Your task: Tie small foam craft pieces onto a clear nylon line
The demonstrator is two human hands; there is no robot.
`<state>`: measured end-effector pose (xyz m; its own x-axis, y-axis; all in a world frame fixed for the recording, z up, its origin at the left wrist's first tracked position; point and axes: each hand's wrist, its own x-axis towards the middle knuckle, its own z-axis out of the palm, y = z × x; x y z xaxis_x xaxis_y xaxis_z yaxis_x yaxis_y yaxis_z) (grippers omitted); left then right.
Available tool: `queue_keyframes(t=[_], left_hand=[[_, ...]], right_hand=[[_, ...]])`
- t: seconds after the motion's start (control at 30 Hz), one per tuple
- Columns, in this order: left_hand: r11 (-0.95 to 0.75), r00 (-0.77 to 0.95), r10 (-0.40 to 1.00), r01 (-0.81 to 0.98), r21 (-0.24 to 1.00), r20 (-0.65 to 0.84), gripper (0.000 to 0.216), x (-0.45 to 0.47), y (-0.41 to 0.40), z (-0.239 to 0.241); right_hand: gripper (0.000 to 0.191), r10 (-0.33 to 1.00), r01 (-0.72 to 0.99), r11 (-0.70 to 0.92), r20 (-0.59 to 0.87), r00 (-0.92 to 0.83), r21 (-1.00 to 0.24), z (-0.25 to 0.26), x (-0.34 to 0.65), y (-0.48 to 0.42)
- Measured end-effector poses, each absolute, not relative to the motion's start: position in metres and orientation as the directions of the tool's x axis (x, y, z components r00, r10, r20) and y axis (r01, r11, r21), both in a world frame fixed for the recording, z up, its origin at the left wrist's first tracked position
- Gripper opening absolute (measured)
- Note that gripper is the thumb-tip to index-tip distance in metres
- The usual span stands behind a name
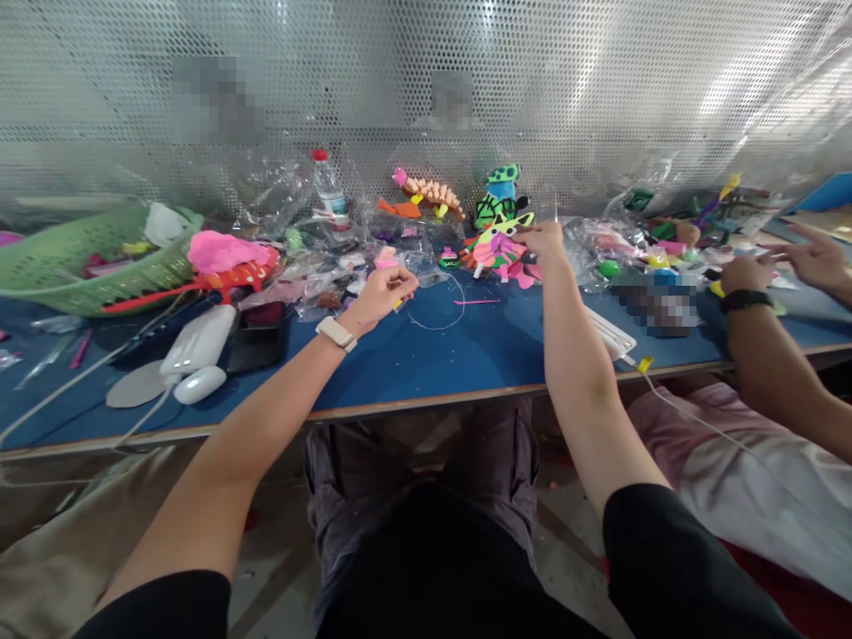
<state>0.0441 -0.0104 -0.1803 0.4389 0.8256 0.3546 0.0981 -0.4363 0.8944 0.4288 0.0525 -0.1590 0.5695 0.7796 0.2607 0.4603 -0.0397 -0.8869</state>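
My left hand point(386, 295) hovers over the blue table with its fingertips pinched together; what they hold, if anything, is too small to make out. A bit of yellow shows just under it. Beside it a thin pale ring point(436, 327) lies on the blue surface, with a pink modelling tool point(477, 302) to its right. My right hand point(542, 241) reaches to a multicoloured clay figure point(500, 250) with a yellow-green eared head and pink parts, fingers closed at its upper right edge. A small green and pink clay piece point(450, 258) sits left of the figure.
A green basket point(80, 288), a pink-and-red clay model point(232, 259), a white mouse point(201, 385) and a black case point(256, 337) are at left. Behind stand a water bottle point(330, 193) and clay animals point(432, 192). Another person's hands point(752, 273) work at right.
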Motion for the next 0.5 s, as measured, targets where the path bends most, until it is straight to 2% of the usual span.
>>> queue_keyframes(t=[0.07,0.2,0.3,0.5], left_hand=[[-0.436,0.437,0.826,0.096,0.895,0.355,0.025,0.044,-0.010,-0.180],[-0.453,0.445,0.814,0.085,0.888,0.373,0.029,0.044,-0.012,-0.179],[-0.442,0.444,0.819,0.083,0.893,0.364,0.027,0.045,-0.013,-0.179],[-0.415,0.379,0.869,0.206,0.886,0.319,0.019,0.043,-0.007,-0.183]], right_hand=[[0.016,0.744,0.399,-0.090,0.204,0.636,-0.913,-0.158,0.429,0.053],[0.020,0.731,0.425,-0.113,0.215,0.648,-0.898,-0.159,0.433,0.052],[0.018,0.727,0.423,-0.086,0.233,0.646,-0.902,-0.161,0.436,0.049],[0.019,0.750,0.256,-0.007,0.164,0.641,-0.967,-0.160,0.425,0.043]])
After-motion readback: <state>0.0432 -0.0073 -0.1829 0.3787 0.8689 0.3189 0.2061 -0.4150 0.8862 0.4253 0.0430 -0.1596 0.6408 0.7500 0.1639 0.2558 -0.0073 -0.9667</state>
